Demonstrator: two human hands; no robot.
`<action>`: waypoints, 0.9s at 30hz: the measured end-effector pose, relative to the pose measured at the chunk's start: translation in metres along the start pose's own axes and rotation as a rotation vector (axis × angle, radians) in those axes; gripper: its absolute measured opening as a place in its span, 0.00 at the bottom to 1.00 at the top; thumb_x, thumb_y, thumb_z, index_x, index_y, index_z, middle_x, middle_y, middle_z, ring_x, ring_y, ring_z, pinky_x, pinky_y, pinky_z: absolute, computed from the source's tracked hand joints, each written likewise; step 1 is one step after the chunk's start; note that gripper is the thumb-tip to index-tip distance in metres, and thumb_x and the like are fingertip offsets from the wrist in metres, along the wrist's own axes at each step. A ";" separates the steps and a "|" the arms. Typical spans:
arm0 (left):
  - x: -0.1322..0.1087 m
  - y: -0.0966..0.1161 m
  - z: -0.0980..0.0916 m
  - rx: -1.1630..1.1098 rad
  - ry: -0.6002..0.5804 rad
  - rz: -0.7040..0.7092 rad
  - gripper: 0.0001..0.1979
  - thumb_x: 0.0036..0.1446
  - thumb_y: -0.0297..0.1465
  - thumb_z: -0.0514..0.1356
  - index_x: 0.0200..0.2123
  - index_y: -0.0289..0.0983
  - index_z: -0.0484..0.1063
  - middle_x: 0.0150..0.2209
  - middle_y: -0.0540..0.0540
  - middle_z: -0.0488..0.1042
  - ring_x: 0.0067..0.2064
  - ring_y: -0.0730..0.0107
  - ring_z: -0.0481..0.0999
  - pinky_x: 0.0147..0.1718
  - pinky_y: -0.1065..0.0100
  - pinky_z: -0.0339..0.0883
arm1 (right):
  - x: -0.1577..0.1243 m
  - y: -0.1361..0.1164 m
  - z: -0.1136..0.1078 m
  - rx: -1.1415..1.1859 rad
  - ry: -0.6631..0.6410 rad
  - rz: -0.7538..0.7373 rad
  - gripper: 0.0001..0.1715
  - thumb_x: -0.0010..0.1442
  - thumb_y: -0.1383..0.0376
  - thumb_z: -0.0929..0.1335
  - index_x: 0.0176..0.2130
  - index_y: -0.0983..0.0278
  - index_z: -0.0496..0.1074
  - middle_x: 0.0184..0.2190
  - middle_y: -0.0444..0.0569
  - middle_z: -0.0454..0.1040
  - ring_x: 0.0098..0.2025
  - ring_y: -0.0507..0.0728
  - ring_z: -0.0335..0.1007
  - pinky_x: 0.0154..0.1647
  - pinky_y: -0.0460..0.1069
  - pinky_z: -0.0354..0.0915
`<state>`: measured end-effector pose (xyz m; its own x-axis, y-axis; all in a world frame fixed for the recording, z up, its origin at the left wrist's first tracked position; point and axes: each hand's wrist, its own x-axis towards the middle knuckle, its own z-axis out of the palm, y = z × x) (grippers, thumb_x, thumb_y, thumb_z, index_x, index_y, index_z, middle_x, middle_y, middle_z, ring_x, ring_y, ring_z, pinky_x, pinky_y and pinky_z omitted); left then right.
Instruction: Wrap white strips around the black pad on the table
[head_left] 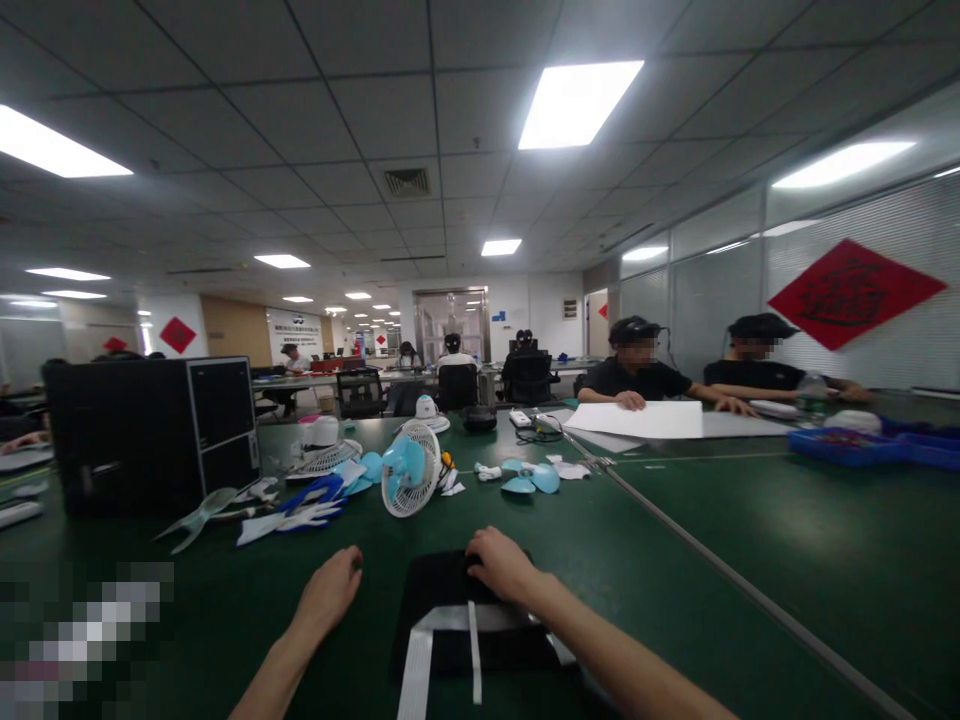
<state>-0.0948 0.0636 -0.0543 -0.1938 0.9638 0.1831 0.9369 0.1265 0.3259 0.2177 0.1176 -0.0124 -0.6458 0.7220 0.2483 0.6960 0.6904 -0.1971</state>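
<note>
My left hand (330,592) rests on the green table (675,560), fingers curled down, just left of a black pad (457,600). My right hand (501,563) lies on the pad's far edge with its fingers bent over it. White strips (420,665) lie across the near part of the pad. Beyond the hands stands a small white and blue desk fan (409,468), with loose blue fan blades (529,480) and white parts to its right.
A black computer case (154,432) stands at the left, with gloves and a clear blade (199,515) in front of it. A metal seam (712,570) crosses the table diagonally. Two people sit at the far right with white sheets (649,420). A blue tray (862,445) lies far right.
</note>
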 end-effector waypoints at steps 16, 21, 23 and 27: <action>-0.004 0.006 0.000 -0.036 -0.044 -0.001 0.14 0.58 0.32 0.51 0.46 0.39 0.69 0.45 0.44 0.73 0.45 0.64 0.74 0.40 0.67 0.67 | -0.151 0.161 -0.100 -0.121 0.261 0.648 0.18 0.57 0.59 0.62 0.37 0.65 0.77 0.40 0.55 0.78 0.44 0.62 0.72 0.42 0.51 0.64; -0.001 0.002 0.004 -0.033 -0.053 0.004 0.14 0.58 0.33 0.52 0.46 0.39 0.68 0.46 0.44 0.73 0.45 0.64 0.74 0.40 0.67 0.67 | -0.194 0.199 -0.109 -0.108 0.258 0.854 0.16 0.55 0.59 0.63 0.33 0.64 0.78 0.38 0.57 0.78 0.41 0.66 0.74 0.35 0.52 0.64; 0.000 -0.001 0.006 -0.027 -0.052 0.012 0.14 0.58 0.33 0.51 0.46 0.39 0.68 0.46 0.44 0.72 0.46 0.64 0.73 0.42 0.66 0.66 | -0.200 0.205 -0.107 -0.093 0.234 0.897 0.16 0.55 0.60 0.63 0.33 0.63 0.77 0.37 0.57 0.79 0.40 0.66 0.75 0.33 0.52 0.63; 0.001 -0.003 0.007 -0.017 -0.052 0.026 0.15 0.58 0.33 0.51 0.46 0.39 0.68 0.47 0.44 0.72 0.46 0.63 0.73 0.44 0.65 0.65 | -0.201 0.204 -0.102 -0.092 0.177 0.934 0.14 0.55 0.61 0.63 0.33 0.64 0.76 0.37 0.58 0.78 0.39 0.64 0.75 0.32 0.51 0.63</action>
<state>-0.0962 0.0659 -0.0617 -0.1537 0.9776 0.1437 0.9363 0.0977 0.3372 0.5221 0.1087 -0.0061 0.2349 0.9571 0.1698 0.9332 -0.1731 -0.3149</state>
